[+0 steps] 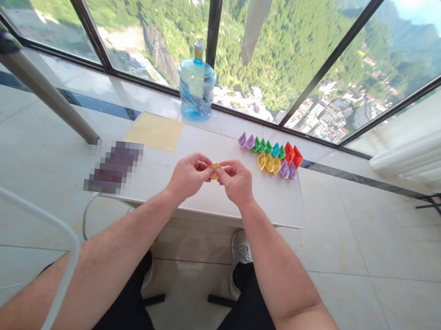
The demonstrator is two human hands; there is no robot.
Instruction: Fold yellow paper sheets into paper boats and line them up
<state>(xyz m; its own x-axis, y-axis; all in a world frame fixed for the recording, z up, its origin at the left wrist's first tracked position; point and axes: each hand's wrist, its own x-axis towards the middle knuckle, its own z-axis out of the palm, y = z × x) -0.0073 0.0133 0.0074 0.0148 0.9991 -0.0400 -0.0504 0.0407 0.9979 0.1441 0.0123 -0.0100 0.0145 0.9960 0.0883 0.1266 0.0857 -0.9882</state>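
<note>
A small folded piece of yellow paper (214, 171) is pinched between my two hands above the low white table (197, 199). My left hand (191, 175) grips its left side with thumb and fingers. On the other side, my right hand (235, 180) holds it in the same kind of pinch. Fingers cover much of the paper, so its full shape is hidden. To the right on the table stand rows of folded paper boats: purple (245, 141), green (262, 146), blue (276, 149), red (293, 155) and yellow (269, 163).
A pale yellow sheet (155, 132) lies at the table's back left, and a pixelated dark object (113, 167) is at its left edge. Behind the table, a blue water jug (196, 89) stands by the window. A grey pole (55, 84) and white tube (65, 253) cross the left side.
</note>
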